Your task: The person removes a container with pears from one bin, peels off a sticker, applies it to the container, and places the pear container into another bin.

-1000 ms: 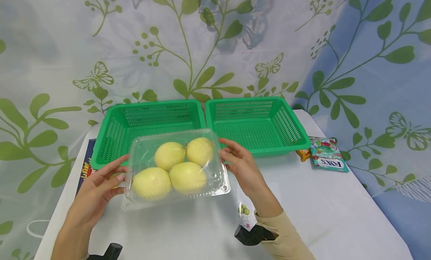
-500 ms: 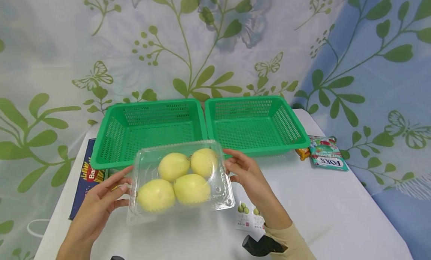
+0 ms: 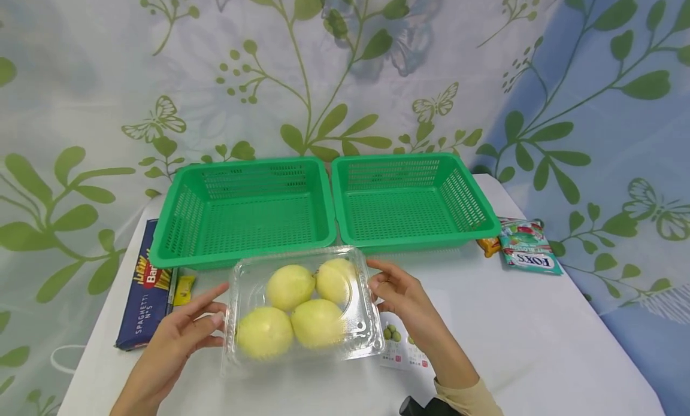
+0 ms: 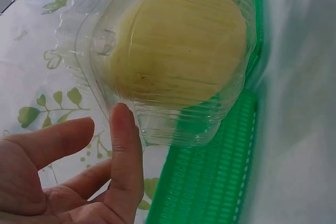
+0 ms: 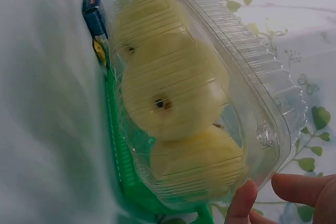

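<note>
A clear plastic clamshell box (image 3: 302,359) with several large, round, pale yellow fruits (image 3: 318,323) inside is held up over the table, slightly tilted. My left hand (image 3: 175,347) grips its left edge with the fingertips and thumb; in the left wrist view one finger (image 4: 126,166) stands straight against the box's corner. On the right edge, my right hand (image 3: 406,302) holds the rim between thumb and fingers. The right wrist view shows dark stem spots on the fruits (image 5: 176,93) through the ridged wall. The lid looks shut. Some fingertips are hidden behind the box.
Two green baskets (image 3: 248,221) stand side by side against the patterned backdrop. A blue spaghetti box (image 3: 145,308) and a small yellow packet (image 3: 184,289) lie left. On the right are a Fox's candy bag (image 3: 530,248) and an orange packet (image 3: 489,245). Printed labels (image 3: 404,350) lie beneath my right wrist.
Both hands have brought the clamshell box toward me and a little to the right, away from the baskets. The spaghetti box and yellow packet have come into fuller view.
</note>
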A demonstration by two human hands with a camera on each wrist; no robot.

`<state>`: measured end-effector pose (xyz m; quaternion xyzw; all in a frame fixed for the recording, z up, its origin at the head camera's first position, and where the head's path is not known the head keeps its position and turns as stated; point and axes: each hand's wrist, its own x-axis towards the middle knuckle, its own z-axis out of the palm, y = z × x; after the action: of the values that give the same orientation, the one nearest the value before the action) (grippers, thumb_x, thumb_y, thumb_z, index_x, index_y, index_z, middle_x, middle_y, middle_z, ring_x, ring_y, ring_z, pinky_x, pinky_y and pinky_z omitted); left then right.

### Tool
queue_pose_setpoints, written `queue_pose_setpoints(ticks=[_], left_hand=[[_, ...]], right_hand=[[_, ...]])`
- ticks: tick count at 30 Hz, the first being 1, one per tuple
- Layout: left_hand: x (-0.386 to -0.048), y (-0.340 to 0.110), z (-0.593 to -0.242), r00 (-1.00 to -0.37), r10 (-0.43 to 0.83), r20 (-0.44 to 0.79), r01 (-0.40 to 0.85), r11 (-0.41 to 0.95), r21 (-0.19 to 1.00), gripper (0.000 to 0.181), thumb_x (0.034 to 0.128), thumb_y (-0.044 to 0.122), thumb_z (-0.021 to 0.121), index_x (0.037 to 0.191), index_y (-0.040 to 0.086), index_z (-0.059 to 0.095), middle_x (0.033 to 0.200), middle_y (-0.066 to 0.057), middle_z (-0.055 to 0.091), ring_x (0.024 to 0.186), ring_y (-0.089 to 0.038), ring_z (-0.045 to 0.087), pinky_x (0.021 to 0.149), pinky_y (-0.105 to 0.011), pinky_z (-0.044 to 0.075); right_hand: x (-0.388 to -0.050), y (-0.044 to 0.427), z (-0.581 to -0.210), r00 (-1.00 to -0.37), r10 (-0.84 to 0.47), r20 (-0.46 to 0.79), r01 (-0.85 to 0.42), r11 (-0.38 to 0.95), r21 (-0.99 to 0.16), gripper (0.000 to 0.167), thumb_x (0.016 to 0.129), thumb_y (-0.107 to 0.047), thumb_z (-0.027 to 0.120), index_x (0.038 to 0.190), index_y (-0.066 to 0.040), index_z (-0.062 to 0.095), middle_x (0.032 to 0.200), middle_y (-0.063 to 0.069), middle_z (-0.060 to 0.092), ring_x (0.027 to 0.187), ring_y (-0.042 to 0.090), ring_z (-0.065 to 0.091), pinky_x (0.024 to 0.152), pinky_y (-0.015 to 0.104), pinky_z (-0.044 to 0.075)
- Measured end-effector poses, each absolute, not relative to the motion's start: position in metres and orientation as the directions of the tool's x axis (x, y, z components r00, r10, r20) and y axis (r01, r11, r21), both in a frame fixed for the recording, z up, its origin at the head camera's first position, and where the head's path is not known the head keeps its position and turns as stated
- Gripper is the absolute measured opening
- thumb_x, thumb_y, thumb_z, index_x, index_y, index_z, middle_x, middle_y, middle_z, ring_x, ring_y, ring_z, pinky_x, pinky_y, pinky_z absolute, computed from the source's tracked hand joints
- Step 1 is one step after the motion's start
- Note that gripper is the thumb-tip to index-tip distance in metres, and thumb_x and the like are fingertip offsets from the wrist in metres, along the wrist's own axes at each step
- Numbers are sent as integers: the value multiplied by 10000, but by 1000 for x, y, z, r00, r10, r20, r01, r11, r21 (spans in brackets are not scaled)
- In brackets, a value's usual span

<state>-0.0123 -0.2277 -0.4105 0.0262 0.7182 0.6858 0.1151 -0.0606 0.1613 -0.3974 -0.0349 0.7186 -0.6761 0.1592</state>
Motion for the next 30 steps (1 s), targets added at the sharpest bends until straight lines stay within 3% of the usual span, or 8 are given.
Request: queue_pose_setpoints(ticks=[4,10,17,24,30], left_hand=[[-10,-226,-418,-954,226,-197,-175,114,978,520,1043,105,515,1547,83,386,1092,61,637,920,-54,663,799,-321,636],[-13,-223,-428,-921,238,-308,-265,196,944,639,1025,170,571,1585,59,283,1187,-9,590,985,-60,678,851,-323,629],[-18,-223,-437,-902,312,-299,-245,201,948,724,1015,154,588,1605,32,186,1354,-176,512,1029,-47,674,876,-315,623],[-17,-223,-441,-878,300,-373,-331,183,926,687,1023,188,572,1602,63,223,1340,-73,528,1081,-69,677,895,-340,620],[-17,-224,-443,-867,313,-387,-344,185,921,702,1016,197,590,1601,70,224,1279,-28,542,1045,-88,683,869,-350,626]], right_hand=[[-56,163,-412,-936,-265,-231,211,100,-972,515,992,-266,630,1471,-166,471,1081,28,549,905,163,593,791,303,558],[-51,165,-431,-931,-267,-247,215,144,-966,591,964,-259,672,1498,-138,450,1128,66,546,925,168,597,799,331,579],[-46,169,-446,-932,-254,-260,209,209,-955,665,907,-254,744,1502,-152,466,1279,160,529,1054,192,533,825,290,519],[-42,178,-456,-913,-303,-273,223,189,-956,700,908,-233,741,1527,-205,417,1272,148,508,1041,180,573,842,291,579],[-39,182,-462,-887,-364,-285,232,184,-955,671,953,-243,693,1535,-110,385,1157,88,539,944,119,635,819,326,601]])
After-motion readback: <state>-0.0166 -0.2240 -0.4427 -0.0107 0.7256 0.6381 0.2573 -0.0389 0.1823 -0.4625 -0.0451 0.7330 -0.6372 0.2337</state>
